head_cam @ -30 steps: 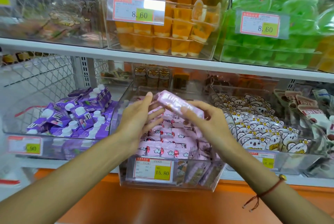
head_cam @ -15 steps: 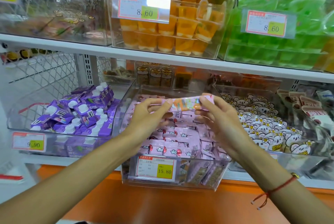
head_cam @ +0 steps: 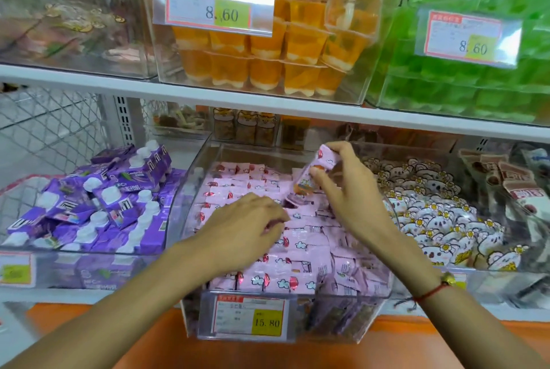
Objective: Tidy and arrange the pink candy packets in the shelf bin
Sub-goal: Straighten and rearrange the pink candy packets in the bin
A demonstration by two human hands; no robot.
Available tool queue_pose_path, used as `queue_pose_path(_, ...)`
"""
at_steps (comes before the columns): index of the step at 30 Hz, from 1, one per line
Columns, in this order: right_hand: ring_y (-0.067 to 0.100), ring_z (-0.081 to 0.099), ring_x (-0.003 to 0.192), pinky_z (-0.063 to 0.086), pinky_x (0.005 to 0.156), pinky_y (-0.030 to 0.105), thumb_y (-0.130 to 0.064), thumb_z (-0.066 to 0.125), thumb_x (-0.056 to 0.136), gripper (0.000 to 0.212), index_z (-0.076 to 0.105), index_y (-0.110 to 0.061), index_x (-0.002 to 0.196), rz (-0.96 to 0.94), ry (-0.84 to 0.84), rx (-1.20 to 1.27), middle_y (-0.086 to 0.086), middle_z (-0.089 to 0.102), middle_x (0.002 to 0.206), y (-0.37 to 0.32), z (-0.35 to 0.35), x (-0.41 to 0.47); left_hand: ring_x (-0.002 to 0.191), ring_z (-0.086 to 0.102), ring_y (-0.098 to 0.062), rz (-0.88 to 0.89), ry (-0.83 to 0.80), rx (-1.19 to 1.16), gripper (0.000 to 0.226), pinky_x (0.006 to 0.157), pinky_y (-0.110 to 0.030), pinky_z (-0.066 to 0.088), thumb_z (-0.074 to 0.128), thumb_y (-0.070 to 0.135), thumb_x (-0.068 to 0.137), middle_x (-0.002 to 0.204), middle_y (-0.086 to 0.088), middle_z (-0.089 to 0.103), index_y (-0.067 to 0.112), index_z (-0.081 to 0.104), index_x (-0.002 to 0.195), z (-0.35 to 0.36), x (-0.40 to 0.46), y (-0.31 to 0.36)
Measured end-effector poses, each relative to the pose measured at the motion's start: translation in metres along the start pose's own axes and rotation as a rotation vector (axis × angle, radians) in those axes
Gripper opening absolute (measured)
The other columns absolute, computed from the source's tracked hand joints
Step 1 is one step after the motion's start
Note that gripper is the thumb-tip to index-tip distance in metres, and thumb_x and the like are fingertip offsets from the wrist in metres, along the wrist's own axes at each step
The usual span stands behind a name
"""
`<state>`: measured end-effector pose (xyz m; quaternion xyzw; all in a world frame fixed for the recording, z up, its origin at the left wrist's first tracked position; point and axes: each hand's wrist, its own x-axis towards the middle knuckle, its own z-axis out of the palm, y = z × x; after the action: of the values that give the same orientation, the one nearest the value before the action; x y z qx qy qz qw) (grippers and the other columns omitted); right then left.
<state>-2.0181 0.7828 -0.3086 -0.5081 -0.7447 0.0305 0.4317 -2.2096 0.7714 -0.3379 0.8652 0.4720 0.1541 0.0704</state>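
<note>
A clear plastic shelf bin [head_cam: 193, 303] holds several pink candy packets [head_cam: 235, 187] laid in rows, with loose ones heaped at its right front. My right hand [head_cam: 345, 193] pinches one pink packet [head_cam: 312, 172] upright above the middle of the pile, its lower end touching the packets. My left hand [head_cam: 247, 225] lies palm down on the packets in the bin's middle, fingers curled over them; whether it holds one is hidden.
A bin of purple cartons [head_cam: 89, 204] stands to the left and a bin of white bear-print packets [head_cam: 431, 213] to the right. The shelf board above [head_cam: 268, 103] carries orange jelly cups [head_cam: 268, 50] and green jellies [head_cam: 476, 70]. A price tag [head_cam: 250, 318] marks the bin's front.
Both hands held the packet level above the bin. Now the left hand has let go and dropped onto the pile, and the right hand has turned the packet upright and lowered it.
</note>
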Motion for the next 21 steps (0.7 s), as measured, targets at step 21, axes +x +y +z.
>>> queue_pose_path(21, 0.024, 0.047, 0.119, 0.041, 0.095, 0.034, -0.034, 0.044, 0.098, 0.038, 0.054, -0.01, 0.125, -0.04, -0.45, -0.328, 0.008, 0.056, 0.128, -0.003, 0.006, -0.023, 0.072, 0.054, 0.003, -0.181, 0.596, 0.001, 0.031, 0.058, -0.024, 0.038, 0.07, 0.025, 0.079, 0.091, 0.015, 0.06, 0.028, 0.06, 0.108, -0.033, -0.089, -0.029)
